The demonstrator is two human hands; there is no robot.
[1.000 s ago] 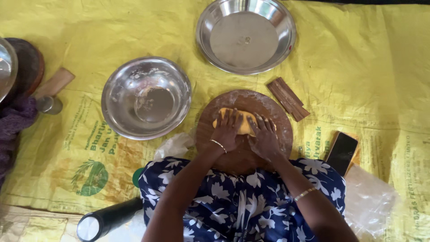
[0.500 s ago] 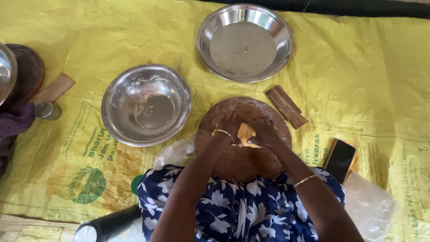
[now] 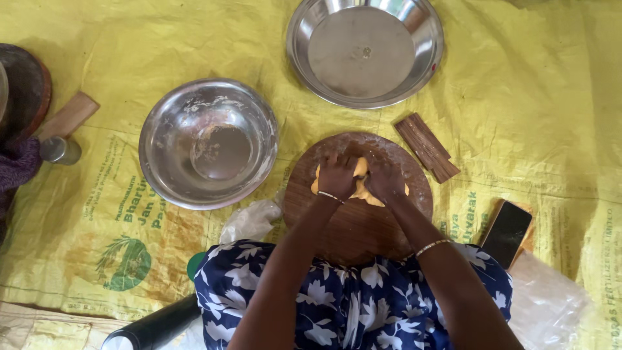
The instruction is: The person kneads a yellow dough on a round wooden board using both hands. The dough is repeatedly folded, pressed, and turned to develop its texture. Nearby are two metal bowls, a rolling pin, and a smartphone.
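Both hands press down side by side on a lump of yellow dough (image 3: 360, 188), the left hand (image 3: 337, 176) and right hand (image 3: 385, 180) curled over it with knuckles up, so that only slivers of dough show between and beside them. Fingers look bent and bearing down rather than pinching, though the fingertips are hidden under the hands. Dough and hands sit toward the far part of a round wooden board (image 3: 357, 223), which lies on a yellow sack sheet (image 3: 531, 104) just in front of the person's blue floral lap (image 3: 350, 304). Half a second ago the hands were apart enough to leave a folded wedge of dough standing clear between them; now they have closed back over it and flattened it, much as they covered it a second ago. That looks like one beat of a fold-and-press kneading rhythm, with the dough still a rough lump and not yet a smooth ball or a flat round. Thin bangles circle both wrists. Left of the board stands a floury steel bowl (image 3: 208, 142), and beyond the board an empty steel plate (image 3: 366, 48). Brown wooden sticks (image 3: 426, 146) lie just right of the board, a dark phone (image 3: 506, 233) nearer the right knee. A black bottle (image 3: 152, 327) lies by the left knee.
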